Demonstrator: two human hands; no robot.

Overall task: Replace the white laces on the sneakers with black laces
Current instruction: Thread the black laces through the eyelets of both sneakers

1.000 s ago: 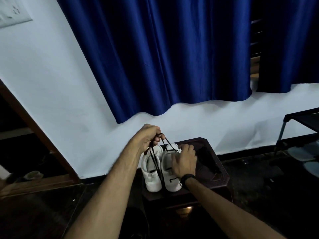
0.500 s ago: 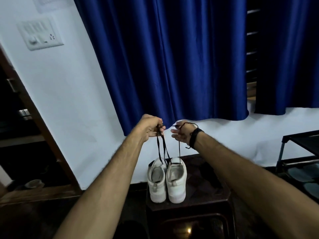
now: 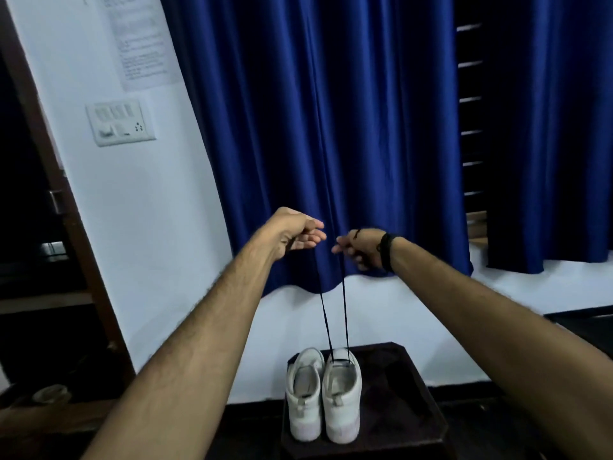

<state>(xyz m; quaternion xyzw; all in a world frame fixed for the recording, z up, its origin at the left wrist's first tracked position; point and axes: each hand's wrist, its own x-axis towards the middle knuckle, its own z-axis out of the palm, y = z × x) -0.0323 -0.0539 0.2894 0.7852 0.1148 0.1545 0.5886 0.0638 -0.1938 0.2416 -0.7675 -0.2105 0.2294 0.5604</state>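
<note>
Two white sneakers stand side by side on a dark stool [image 3: 408,393], heels toward me: the left sneaker [image 3: 303,396] and the right sneaker [image 3: 343,400]. A black lace [image 3: 345,313] rises in two taut strands from the right sneaker's top. My left hand [image 3: 292,235] pinches one strand high above the shoes, in front of the curtain. My right hand [image 3: 360,247], with a dark band on its wrist, pinches the other strand close beside it. No white lace is visible.
A blue curtain [image 3: 331,127] hangs behind my hands on a white wall. A switch plate [image 3: 120,122] and a paper sheet [image 3: 139,41] are on the wall at left, beside a dark wooden door frame [image 3: 66,210]. Dark floor surrounds the stool.
Both hands have risen and drawn the black lace strands up longer and tight above the right sneaker. My view has tilted upward, so the shoes sit lower in frame.
</note>
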